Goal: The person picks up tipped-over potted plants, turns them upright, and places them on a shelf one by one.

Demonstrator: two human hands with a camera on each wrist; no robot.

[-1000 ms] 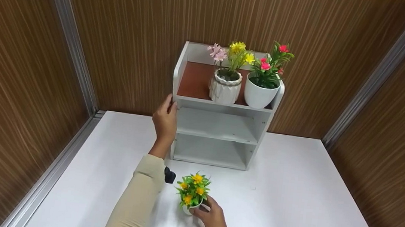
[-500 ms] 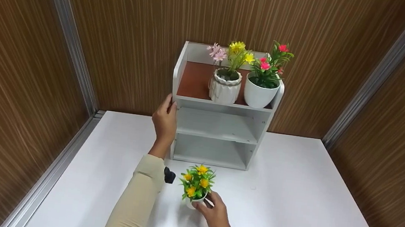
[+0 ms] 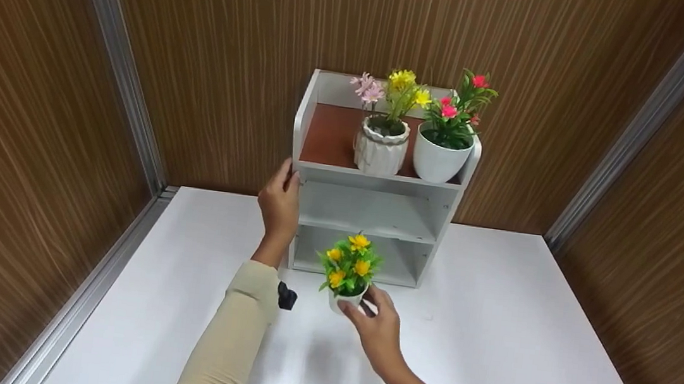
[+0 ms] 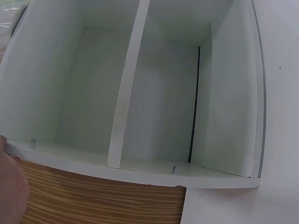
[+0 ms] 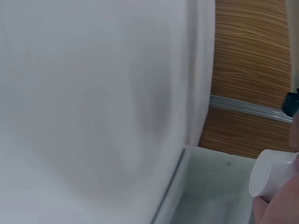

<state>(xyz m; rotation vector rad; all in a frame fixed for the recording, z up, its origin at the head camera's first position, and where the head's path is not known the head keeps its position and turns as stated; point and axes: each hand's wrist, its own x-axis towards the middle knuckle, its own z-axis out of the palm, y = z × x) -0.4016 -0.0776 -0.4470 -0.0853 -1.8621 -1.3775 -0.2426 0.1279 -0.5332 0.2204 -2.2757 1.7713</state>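
Note:
My right hand [image 3: 381, 333] grips a small white pot with yellow flowers and green leaves [image 3: 351, 269], raised above the table in front of the shelf. In the right wrist view the white base of this pot [image 5: 268, 175] shows between the fingers, and its flowers are out of sight. My left hand [image 3: 280, 208] holds the left side panel of the white shelf [image 3: 369, 235] just below its top board. A fingertip [image 4: 3, 141] reaches over that panel's front edge in the left wrist view; the other fingers are hidden behind it.
On the shelf's brown top board [image 3: 328, 140] stand a ribbed pale pot [image 3: 380, 155] with pink and yellow flowers and a white pot [image 3: 438, 161] with red flowers. The two compartments below hold nothing. Wood-grain walls [image 3: 233, 79] enclose the white table [image 3: 492, 335].
My right hand has lifted the flower pot off the table and carried it forward and slightly right, toward the shelf. The left hand stays at the shelf's side.

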